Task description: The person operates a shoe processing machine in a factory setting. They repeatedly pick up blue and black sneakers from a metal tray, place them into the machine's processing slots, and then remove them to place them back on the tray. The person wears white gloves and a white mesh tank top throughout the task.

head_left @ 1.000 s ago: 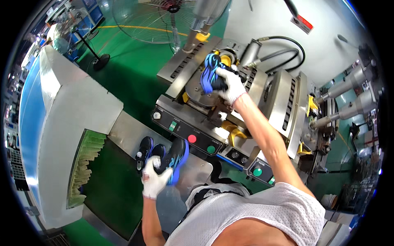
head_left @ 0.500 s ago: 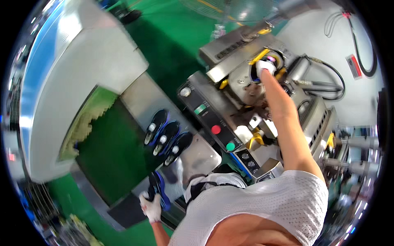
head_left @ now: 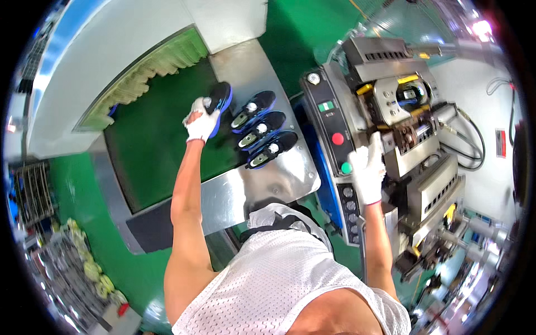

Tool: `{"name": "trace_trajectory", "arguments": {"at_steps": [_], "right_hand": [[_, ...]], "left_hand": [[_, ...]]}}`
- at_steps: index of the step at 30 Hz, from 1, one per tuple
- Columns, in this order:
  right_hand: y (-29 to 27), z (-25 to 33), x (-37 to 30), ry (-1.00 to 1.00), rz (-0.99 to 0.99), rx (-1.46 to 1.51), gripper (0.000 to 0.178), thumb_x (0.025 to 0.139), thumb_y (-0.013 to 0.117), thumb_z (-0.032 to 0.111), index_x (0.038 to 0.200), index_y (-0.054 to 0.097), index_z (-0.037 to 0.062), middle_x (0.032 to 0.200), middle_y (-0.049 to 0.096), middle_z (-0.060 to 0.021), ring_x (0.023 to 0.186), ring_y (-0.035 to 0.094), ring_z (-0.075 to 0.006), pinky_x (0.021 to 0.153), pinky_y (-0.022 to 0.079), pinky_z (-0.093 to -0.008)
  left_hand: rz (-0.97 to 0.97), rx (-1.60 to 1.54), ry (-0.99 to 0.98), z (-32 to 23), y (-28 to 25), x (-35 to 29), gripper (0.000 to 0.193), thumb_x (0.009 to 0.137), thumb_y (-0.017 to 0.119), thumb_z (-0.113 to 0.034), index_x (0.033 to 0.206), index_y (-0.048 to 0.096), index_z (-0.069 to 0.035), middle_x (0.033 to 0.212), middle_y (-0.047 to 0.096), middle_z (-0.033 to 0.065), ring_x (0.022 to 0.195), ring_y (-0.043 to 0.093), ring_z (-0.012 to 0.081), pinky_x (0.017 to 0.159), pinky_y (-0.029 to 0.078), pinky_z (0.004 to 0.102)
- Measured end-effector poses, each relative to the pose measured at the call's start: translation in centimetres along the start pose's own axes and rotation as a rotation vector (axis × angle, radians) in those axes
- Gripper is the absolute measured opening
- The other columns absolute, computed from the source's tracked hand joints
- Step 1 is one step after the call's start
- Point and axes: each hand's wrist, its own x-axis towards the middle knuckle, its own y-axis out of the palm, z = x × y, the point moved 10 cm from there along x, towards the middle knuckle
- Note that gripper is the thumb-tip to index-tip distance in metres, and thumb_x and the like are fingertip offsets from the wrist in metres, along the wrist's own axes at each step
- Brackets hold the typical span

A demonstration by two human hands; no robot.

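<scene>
My left hand (head_left: 202, 121), in a white glove, is closed on a dark shoe (head_left: 224, 99) with a blue sole edge, over the green conveyor belt (head_left: 162, 139). Beside it, three similar shoes (head_left: 274, 119) lie in a row on the metal ledge (head_left: 240, 192), with white round pieces at their openings. My right hand (head_left: 368, 170), also gloved, has its fingers stretched out and holds nothing visible. It is beside the green button (head_left: 346, 167) of the control panel (head_left: 329, 120); whether it touches the button I cannot tell.
A metal machine (head_left: 396, 100) with yellow parts stands right of the panel; something blue shows in its round recess (head_left: 412, 94). A red button (head_left: 338, 138) sits above the green one. A pale fringe curtain (head_left: 162, 67) hangs under the white hood (head_left: 139, 28) at the belt's far side.
My left hand has carried the shoe from the ledge's near end over to the belt. My right hand has drawn back from the machine's recess to the panel. The view has turned.
</scene>
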Motion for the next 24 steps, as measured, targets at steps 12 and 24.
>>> {"name": "trace_trajectory", "arguments": {"at_steps": [12, 24], "right_hand": [[7.9, -5.8, -9.0, -0.078, -0.016, -0.356, 0.082, 0.081, 0.074, 0.019, 0.148, 0.034, -0.0076, 0.152, 0.035, -0.0305, 0.144, 0.034, -0.0431, 0.119, 0.028, -0.0475], [6.9, -6.8, -9.7, -0.239, -0.051, -0.189, 0.081, 0.086, 0.07, 0.015, 0.152, 0.027, -0.0081, 0.157, 0.027, -0.0298, 0.147, 0.025, -0.044, 0.122, 0.022, -0.0478]], "left_hand": [[0.373, 0.065, 0.197, -9.2, 11.5, 5.4, 0.074, 0.084, 0.076, -0.031, 0.144, 0.039, -0.01, 0.132, 0.06, 0.0241, 0.117, 0.06, 0.0431, 0.098, 0.046, 0.0515], [-0.06, -0.515, -0.035, 0.1, 3.0, -14.4, 0.05, 0.093, 0.067, -0.016, 0.135, 0.049, 0.003, 0.126, 0.063, 0.0227, 0.114, 0.064, 0.0331, 0.1, 0.049, 0.0421]]}}
